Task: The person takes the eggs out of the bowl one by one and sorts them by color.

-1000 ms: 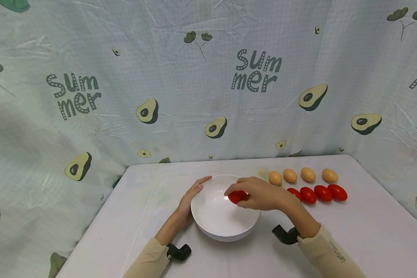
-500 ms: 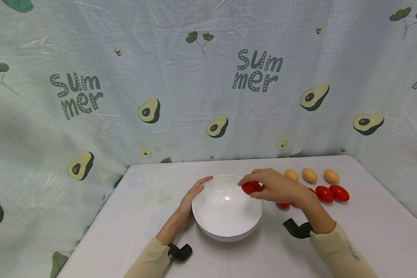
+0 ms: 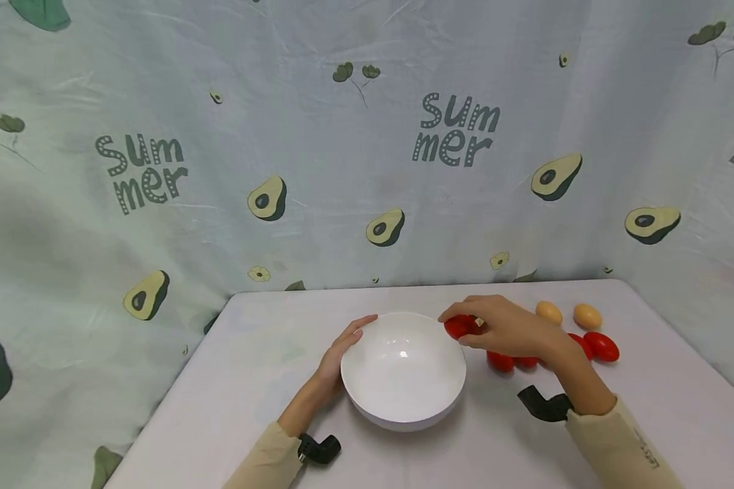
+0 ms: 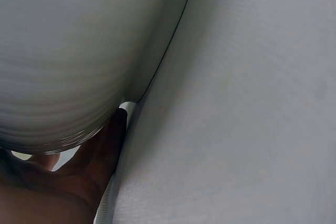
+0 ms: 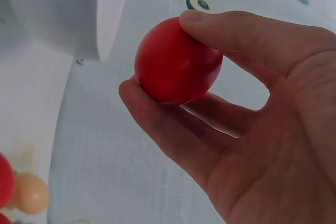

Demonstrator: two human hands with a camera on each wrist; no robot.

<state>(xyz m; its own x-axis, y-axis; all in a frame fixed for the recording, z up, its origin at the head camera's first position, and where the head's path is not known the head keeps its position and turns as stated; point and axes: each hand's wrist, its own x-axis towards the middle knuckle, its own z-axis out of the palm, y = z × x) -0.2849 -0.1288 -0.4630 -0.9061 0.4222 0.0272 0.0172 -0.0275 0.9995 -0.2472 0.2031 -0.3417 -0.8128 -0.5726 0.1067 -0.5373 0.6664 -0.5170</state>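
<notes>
A smooth red egg-shaped object (image 5: pixel 176 61) is pinched between the thumb and fingers of my right hand (image 3: pixel 508 326). In the head view, that hand is just right of the white bowl (image 3: pixel 404 373), with the red object (image 3: pixel 459 327) beside the bowl's right rim. My left hand (image 3: pixel 336 356) rests along the bowl's left side, its fingers fairly straight and reaching the rim. The left wrist view shows that hand (image 4: pixel 79 182) against the curved outside of the bowl (image 4: pixel 63 66). No contents show inside the bowl.
Several more red egg-shaped objects (image 3: pixel 602 346) lie on the white table (image 3: pixel 281 339) right of the bowl, partly hidden by my right arm. Behind them sit yellow-orange egg-shaped ones (image 3: pixel 587 316). A printed cloth (image 3: pixel 318 149) hangs behind the table.
My right hand has moved right, from over the bowl to beside its right rim, carrying the red egg-shaped object. My left hand has stayed at the bowl; the head view has shifted slightly.
</notes>
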